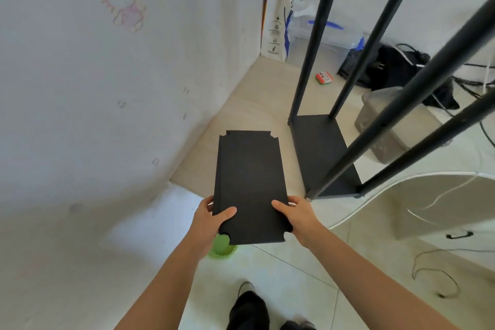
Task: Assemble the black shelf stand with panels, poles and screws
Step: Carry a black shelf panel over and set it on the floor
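Note:
I hold a stack of black rectangular panels with notched corners out in front of me, flat, above the floor. My left hand grips the stack's near left edge, thumb on top. My right hand grips the near right edge, thumb on top too. To the right stands the partly built stand: a black base panel on the floor with several black poles rising from its corners towards the camera. No screws can be made out.
A white wall runs along the left. In the far corner stand a paper bag and a clear storage box. A grey bin, black cables and a white rounded furniture piece lie right. A green object sits below the panels.

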